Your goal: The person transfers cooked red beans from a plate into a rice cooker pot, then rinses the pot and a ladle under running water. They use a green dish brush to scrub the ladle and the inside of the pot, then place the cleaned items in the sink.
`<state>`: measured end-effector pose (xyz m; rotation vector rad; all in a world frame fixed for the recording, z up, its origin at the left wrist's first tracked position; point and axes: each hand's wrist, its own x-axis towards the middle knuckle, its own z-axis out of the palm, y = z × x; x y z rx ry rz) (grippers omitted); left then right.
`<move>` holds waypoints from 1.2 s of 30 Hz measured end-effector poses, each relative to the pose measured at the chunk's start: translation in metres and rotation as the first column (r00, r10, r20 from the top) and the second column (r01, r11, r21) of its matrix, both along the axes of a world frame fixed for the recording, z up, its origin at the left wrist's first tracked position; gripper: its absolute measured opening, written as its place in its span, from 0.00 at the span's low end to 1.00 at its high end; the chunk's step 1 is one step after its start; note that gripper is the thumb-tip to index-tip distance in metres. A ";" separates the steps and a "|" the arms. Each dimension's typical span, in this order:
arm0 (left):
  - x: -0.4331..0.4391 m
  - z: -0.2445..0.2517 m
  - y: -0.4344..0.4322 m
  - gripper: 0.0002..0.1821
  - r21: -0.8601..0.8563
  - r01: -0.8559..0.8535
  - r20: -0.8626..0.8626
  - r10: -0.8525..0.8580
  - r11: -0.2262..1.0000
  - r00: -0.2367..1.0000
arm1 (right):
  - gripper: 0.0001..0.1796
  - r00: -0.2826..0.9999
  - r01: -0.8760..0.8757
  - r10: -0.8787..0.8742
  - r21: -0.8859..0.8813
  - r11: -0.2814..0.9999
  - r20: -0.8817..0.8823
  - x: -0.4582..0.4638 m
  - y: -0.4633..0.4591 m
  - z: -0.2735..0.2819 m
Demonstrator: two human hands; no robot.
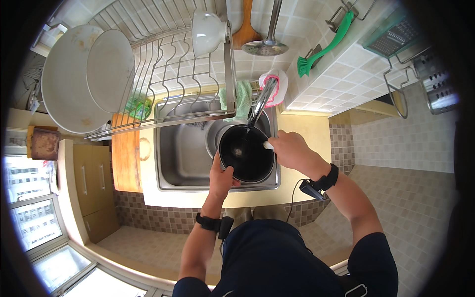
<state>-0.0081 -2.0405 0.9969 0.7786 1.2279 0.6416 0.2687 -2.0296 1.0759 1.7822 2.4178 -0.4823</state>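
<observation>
A round black pot [248,159] is held over the right side of the stainless steel sink [182,156]. My left hand [222,178] grips its near left rim, thumb on top and fingers underneath. At the right rim, my right hand [295,150] is closed around a white-tipped object [268,145], which reaches over the pot's interior; most of it is hidden by the fist. The chrome faucet [261,102] points down into the pot, and a thin stream seems to fall from its spout. Behind the pot sits a metal basin [213,135], partly covered.
A wire dish rack [178,70] overhangs the sink's back left, with large plates [66,81] and a white bowl [207,33]. A green cloth [237,98] hangs behind. A green brush [326,46], a skimmer [265,47] and graters [393,33] hang on the wall. A wooden board [126,156] lies left.
</observation>
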 end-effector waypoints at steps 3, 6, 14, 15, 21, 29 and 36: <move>0.002 0.017 0.000 0.46 0.111 0.088 -0.215 -0.062 0.990 0.975 | 0.21 1.000 -0.007 0.009 0.180 0.984 -0.011 -0.007 -0.011 -0.018; 0.008 0.026 0.001 0.47 0.224 0.157 -0.374 -0.064 0.962 0.925 | 0.25 0.999 -0.021 0.014 0.188 0.982 0.034 -0.010 -0.023 -0.027; 0.011 0.000 0.002 0.44 0.226 0.036 -0.213 0.013 0.973 0.977 | 0.13 0.906 0.193 -0.283 -0.286 0.939 -0.316 0.009 -0.038 -0.027; 0.010 -0.009 0.004 0.42 0.141 -0.017 -0.111 0.033 0.990 0.993 | 0.12 0.891 0.202 -0.315 -0.336 0.920 -0.327 0.011 -0.037 -0.025; 0.012 -0.053 -0.013 0.35 -0.124 -0.116 0.297 0.148 0.986 0.943 | 0.13 0.905 0.323 -0.403 -0.396 0.859 -0.136 0.014 -0.023 -0.019; -0.028 -0.049 -0.009 0.25 -0.057 -0.149 0.271 0.159 0.987 0.950 | 0.14 0.943 0.225 -0.280 -0.280 0.933 -0.177 -0.008 -0.016 -0.020; -0.006 -0.026 -0.003 0.31 -0.002 -0.112 0.188 0.110 0.994 0.976 | 0.17 0.939 0.243 -0.299 -0.287 0.926 -0.171 0.022 -0.011 -0.020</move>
